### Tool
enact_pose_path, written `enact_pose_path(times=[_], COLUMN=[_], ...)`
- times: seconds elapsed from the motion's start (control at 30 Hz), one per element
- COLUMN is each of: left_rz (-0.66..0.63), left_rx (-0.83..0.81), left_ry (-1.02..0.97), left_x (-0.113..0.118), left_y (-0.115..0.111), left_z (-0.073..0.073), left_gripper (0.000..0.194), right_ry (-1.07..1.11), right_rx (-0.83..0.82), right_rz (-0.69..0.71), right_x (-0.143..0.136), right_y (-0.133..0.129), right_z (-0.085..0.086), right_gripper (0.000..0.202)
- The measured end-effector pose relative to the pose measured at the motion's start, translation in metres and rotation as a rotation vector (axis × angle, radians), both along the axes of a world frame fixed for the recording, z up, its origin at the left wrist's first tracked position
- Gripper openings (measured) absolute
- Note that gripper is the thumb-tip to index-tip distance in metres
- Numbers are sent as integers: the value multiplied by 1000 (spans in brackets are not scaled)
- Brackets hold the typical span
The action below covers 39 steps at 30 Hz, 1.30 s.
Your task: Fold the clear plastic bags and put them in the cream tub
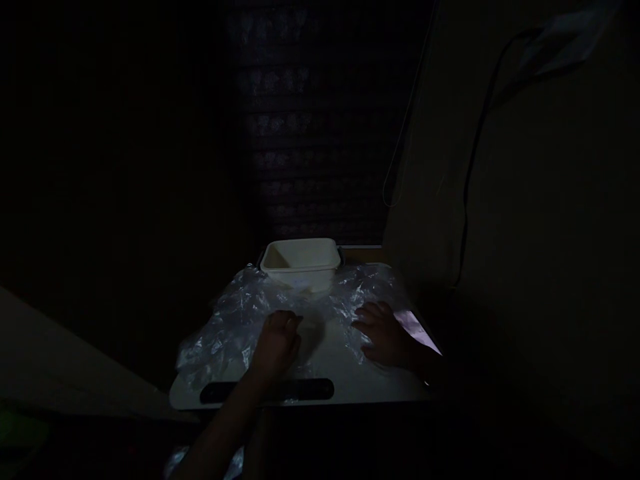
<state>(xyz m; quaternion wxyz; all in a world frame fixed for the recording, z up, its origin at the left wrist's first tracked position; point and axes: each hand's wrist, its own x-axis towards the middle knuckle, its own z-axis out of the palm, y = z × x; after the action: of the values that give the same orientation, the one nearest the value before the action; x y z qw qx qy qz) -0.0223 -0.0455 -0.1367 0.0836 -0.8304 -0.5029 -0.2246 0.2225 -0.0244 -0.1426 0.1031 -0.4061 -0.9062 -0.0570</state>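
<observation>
Clear plastic (235, 313) lies spread but crumpled across the worktop (350, 387), around the tub (300, 270); we judge its handling unfinished. Left hand (279, 339): curled (its grip we cannot tell). Right hand (384, 335): open, over plastic.

- Light is dim.
- A dark banded covering (285, 123) spans the back, a thin cord (393, 205) looped beside it.
- A black cable (467, 193) hangs along the right wall (540, 213).
- The pale tabletop (360, 392) has rounded corners.

1 head-worn camera looks forward and down over the table (360, 387).
</observation>
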Motion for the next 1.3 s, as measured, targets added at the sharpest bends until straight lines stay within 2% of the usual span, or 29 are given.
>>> enact_pose_path(times=[0.1,0.2,0.33,0.43,0.5,0.6,0.67,0.77,0.8,0.87,0.93,0.97,1.03,1.2,1.3], left_rz=[-111,-124,-136,-166,-204,-189,-110,-25,-18,-25,-52,-64,-67,31,77], left_rx=[-100,-173,-305,-471,-569,-648,-622,-545,-525,-500,-463,-438,-387,-365,-362], left_ry=[-48,-157,-499,-792,-926,-1022,-1042,-1041,-1033,-1010,-961,-929,-867,-744,-741], left_x=[19,28,34,43,50,56,55,52,51,49,48,47,43,25,12], left_y=[-12,-10,5,14,15,14,14,15,15,14,13,12,10,9,11], left_z=[-7,-13,-12,-4,2,8,8,6,6,6,6,6,6,8,12], left_gripper=[33,31,30,43,44,24,24,22,20,20,22,24,29,32,28], right_ry=[-73,-7,388,780,954,1086,1117,1101,1079,1002,924,905,916,1009,1107], right_rx=[15,46,-9,-199,-333,-426,-342,-135,-134,-252,-380,-414,-426,-357,-381], right_rz=[33,-32,-76,-101,-133,-160,-217,-271,-241,-114,-29,-28,-82,-201,-303], right_x=[2,3,-6,-20,-30,-40,-43,-46,-48,-52,-57,-59,-59,-44,-30], right_y=[-8,1,14,14,12,13,14,11,8,2,-4,-5,-3,11,16], right_z=[-11,-8,21,42,48,46,40,29,25,18,12,9,7,9,14], right_gripper=[28,17,19,25,29,28,23,36,39,37,30,24,15,26,26])
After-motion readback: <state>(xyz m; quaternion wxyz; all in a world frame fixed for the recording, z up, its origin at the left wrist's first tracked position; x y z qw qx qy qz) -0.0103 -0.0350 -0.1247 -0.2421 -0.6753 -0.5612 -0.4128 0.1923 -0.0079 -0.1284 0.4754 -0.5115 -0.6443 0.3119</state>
